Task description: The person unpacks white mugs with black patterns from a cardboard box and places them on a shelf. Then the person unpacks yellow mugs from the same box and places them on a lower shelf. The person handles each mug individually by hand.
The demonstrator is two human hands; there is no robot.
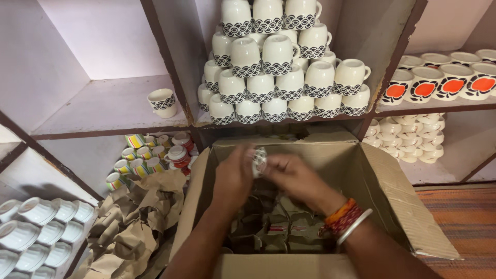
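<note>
Both hands met over the open box [392, 196] — left hand [233, 175] and right hand [294, 175] closed together around one patterned cup [259, 160], held above the brown paper [274, 222], near the stacked cups [279, 67] on the shelf.

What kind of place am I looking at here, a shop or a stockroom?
Most likely a crockery shop's stockroom. Wooden shelves hold a tall stack of patterned mugs and rows of orange-flowered cups. Both hands, left hand and right hand, hold a cup over an open cardboard box of brown packing paper.
</note>
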